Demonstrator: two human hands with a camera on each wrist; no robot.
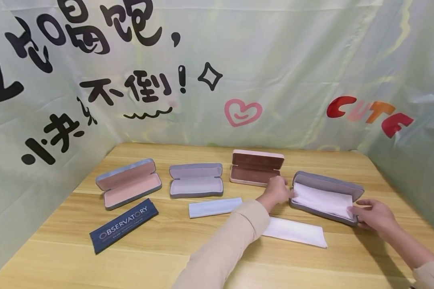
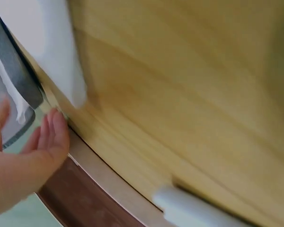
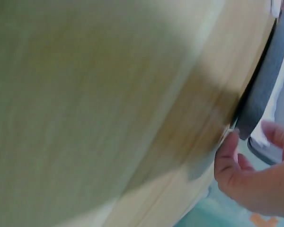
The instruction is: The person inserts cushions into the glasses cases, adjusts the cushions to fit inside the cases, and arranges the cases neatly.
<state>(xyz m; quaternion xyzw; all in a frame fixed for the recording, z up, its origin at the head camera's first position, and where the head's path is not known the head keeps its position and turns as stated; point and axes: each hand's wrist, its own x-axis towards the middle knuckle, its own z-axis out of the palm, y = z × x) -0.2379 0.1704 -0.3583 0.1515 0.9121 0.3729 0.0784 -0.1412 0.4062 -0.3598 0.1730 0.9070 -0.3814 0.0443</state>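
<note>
At the right of the head view, a grey eyeglass case [image 1: 329, 218] stands with its lid raised. A white cloth [image 1: 323, 200] lies in it and fills most of its length. My left hand [image 1: 276, 190] is at the case's left end, fingers fairly straight and thumb apart from them in the left wrist view. The right hand [image 1: 376, 215] grips the opposite end, its thumb [image 3: 274, 132] by the cloth and its other fingers curled outside the case. Another white cloth [image 1: 296, 232] lies flat in front of the case, partly behind my left sleeve.
Behind the left hand stands an open pink case [image 1: 258, 155] with brown lining. Farther left are an open lilac case [image 1: 196, 188] and an open blue-grey case [image 1: 132, 192] lined in pink. A pale blue cloth [image 1: 213, 208] and a navy printed cloth [image 1: 124, 225] lie before them. Fabric walls [image 1: 293, 72] surround the table.
</note>
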